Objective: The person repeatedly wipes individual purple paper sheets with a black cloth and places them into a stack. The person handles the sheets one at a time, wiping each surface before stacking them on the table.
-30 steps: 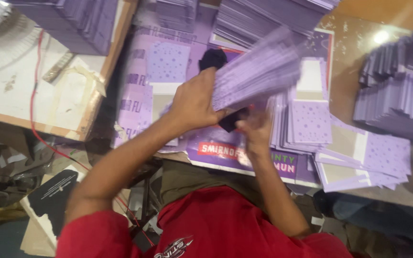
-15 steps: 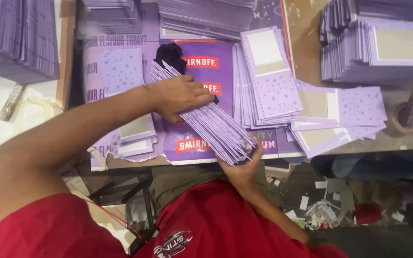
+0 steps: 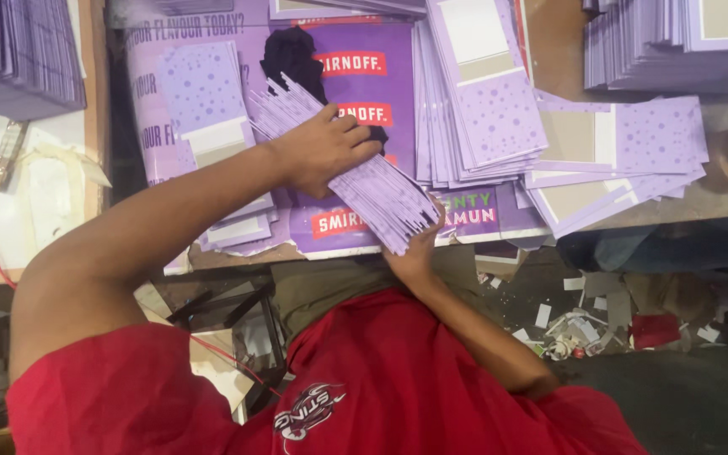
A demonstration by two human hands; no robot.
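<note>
Purple card stack (image 3: 343, 164) (both hands)

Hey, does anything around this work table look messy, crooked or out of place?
Yes. Paper scraps litter the floor below the table edge. The loose purple dotted cards at the right are fanned out crookedly, some overhanging the edge. The stack of purple cards between the left hand and right hand has uneven ends.

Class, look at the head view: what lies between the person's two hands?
In the head view, a thick bundle of purple cards runs between them: the left hand presses on top, the right hand props its lower end.
</note>
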